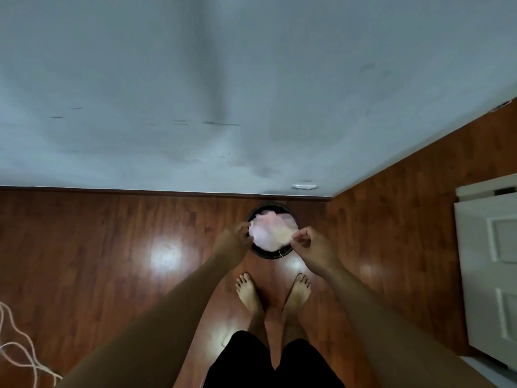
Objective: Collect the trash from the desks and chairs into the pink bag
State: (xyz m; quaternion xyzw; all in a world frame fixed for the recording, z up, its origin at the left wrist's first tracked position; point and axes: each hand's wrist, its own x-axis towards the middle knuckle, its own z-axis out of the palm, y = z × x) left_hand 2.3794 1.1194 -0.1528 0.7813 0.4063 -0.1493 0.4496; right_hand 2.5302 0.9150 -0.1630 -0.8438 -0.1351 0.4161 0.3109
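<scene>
Pink, thin and crinkled, the bag (270,229) is sitting bunched in the mouth of a dark round bin (270,254) on the wood floor (112,247), close to the wall (251,93) and just ahead of my bare feet (299,289). I am reaching down with both arms: my left hand (233,239) is pinching the film at the bag's left edge, fingers curled onto it, and my right hand (310,246) is closing on the right edge, thumb and forefinger pressed together, though the blur is keeping me from saying how much film is actually caught there. I am judging the bag to be very light, limp and slippery, with no stiffness of its own, so it will be collapsing and folding wherever I am not holding it. The sensible places to take hold are the rim on opposite sides, as I am doing now, gathering a fold each side instead of a single layer that could tear or slide out. Pulling gently apart and upward should be opening the mouth. As for contents, I am seeing only the crumpled pink surface filling the bin's opening; whether anything is lying inside the bag or beneath it in the bin I cannot tell. A thin pale thread is hanging near the bin's front rim. A white door (489,275) is standing to the right and a pale cord (16,351) is lying at lower left, both well apart from the bin. No desks or chairs are showing here.
</scene>
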